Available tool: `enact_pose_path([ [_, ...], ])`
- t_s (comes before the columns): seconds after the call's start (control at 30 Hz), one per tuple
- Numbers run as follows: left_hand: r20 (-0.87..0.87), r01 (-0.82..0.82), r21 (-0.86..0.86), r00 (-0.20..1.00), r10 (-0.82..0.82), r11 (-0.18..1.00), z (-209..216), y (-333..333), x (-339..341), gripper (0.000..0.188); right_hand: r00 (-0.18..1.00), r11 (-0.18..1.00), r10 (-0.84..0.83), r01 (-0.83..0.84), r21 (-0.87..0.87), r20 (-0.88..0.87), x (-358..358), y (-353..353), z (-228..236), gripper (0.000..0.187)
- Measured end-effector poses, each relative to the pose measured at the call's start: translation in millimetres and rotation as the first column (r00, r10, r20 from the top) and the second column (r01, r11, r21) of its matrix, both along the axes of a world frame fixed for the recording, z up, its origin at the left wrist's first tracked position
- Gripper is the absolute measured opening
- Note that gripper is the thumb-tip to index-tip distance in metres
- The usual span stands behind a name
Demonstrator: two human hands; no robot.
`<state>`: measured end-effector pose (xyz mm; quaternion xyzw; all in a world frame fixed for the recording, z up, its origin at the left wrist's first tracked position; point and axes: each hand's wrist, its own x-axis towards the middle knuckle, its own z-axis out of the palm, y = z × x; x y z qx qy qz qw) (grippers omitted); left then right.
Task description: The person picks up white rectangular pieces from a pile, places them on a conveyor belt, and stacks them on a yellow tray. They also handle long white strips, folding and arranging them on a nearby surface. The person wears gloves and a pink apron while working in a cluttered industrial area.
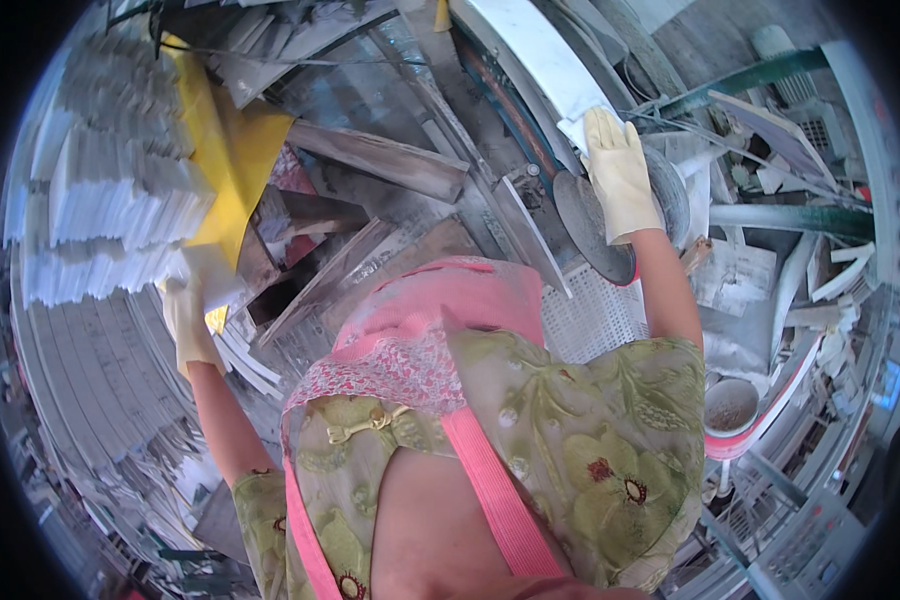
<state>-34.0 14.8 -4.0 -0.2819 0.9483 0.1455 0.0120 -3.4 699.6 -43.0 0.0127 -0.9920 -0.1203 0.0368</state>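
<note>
Both my hands wear cream rubber gloves. On the left, my left hand (184,315) closes on the near end of a pale slab (212,272) at the bottom edge of a tall stack of thin white slabs (120,190); its fingertips are partly hidden. My right hand (615,170) reaches forward on the right, its fingers stretched out flat on the near end of a long white strip (530,45). That strip lies along a narrow machine bed. Beneath my right wrist is a dark, rounded machine end (592,225).
A yellow sheet (225,140) hangs beside the stack. Wooden boards (380,160) lie in the middle. A perforated white panel (595,310) is below the machine. Green metal bars (790,218), offcuts and a bucket (732,405) crowd the right. Grey strips (100,370) fill the left.
</note>
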Motion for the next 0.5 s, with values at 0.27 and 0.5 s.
enact_pose_path([
  [0.27,-0.068,-0.068,-0.014,0.995,0.067,0.998,7.5,15.0,2.0,0.079,0.999,0.983,0.025,-0.030,0.183,0.030,-28.1,11.8,-23.3,0.068],
  [0.5,0.013,0.001,0.019,1.000,-0.001,1.000,16.7,17.6,1.7,0.075,0.961,0.965,-0.203,0.228,-0.127,0.186,-41.7,22.0,8.6,0.056],
])
